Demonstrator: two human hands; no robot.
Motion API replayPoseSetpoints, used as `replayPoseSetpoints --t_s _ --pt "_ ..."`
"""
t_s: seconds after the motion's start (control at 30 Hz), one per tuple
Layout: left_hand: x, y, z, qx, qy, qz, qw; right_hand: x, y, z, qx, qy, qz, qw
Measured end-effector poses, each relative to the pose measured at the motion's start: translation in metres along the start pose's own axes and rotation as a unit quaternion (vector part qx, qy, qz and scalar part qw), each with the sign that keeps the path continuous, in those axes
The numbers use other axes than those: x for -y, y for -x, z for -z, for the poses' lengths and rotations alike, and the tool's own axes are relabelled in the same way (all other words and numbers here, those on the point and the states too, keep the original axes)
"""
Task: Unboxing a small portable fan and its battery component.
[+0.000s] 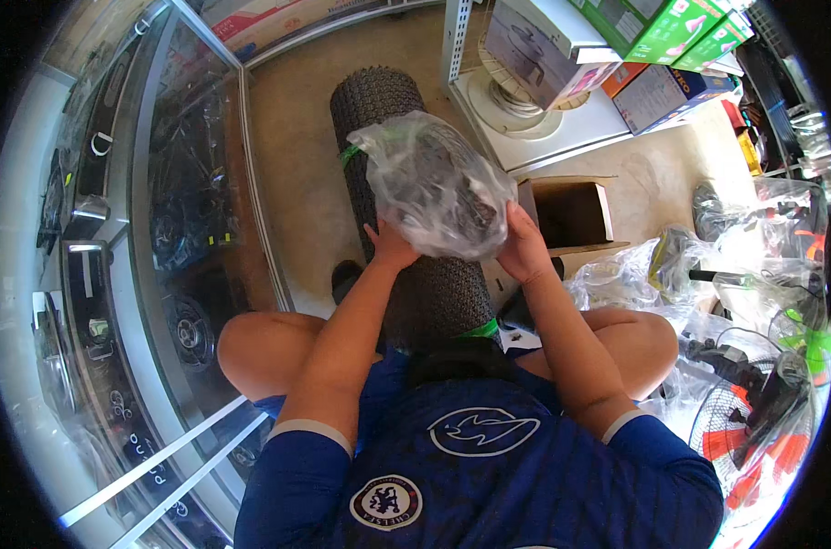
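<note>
Between my two hands is a crumpled clear plastic bag [443, 182]. Something dark shows through the film, but I cannot tell whether it lies inside or behind. My left hand [393, 247] grips the bag's lower left side, its fingers partly hidden under it. On the lower right side, my right hand [524, 243] holds the bag with the thumb on top. Below the bag a long black textured mat roll [378, 92], bound with green tape [348, 155], runs along the floor to between my legs. An open cardboard box [570, 213] stands just right of my right hand.
A glass display case [196, 171] with gas stoves borders the left. At the upper right, a white metal shelf [508, 147] bears a cable spool [518, 113] and several product boxes [535, 51]. Plastic-wrapped fans [738, 425] crowd the right side.
</note>
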State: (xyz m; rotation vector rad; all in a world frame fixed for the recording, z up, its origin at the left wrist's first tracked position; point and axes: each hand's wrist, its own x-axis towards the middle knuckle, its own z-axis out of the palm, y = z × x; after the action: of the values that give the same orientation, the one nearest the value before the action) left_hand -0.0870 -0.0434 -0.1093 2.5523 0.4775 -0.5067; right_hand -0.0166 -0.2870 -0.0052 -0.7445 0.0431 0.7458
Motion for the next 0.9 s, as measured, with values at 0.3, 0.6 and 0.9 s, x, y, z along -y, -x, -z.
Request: replayPoseSetpoints --t_s 0.3,0.6,0.9 --pt "-0.005 0.002 0.013 -0.057 0.075 -0.017 0.995 -0.082 -0.048 0.074 -0.042 -0.179 -0.073 0.980" --pt "0.038 -0.024 -0.027 -0.083 0.134 -0.083 0.984 -0.053 -0.070 0.078 -0.070 0.225 0.159 0.959" --pt "0.083 -0.046 -0.055 -0.165 -0.042 -0.270 0.948 0.071 -0.032 -0.023 -0.078 0.452 -0.012 0.888"
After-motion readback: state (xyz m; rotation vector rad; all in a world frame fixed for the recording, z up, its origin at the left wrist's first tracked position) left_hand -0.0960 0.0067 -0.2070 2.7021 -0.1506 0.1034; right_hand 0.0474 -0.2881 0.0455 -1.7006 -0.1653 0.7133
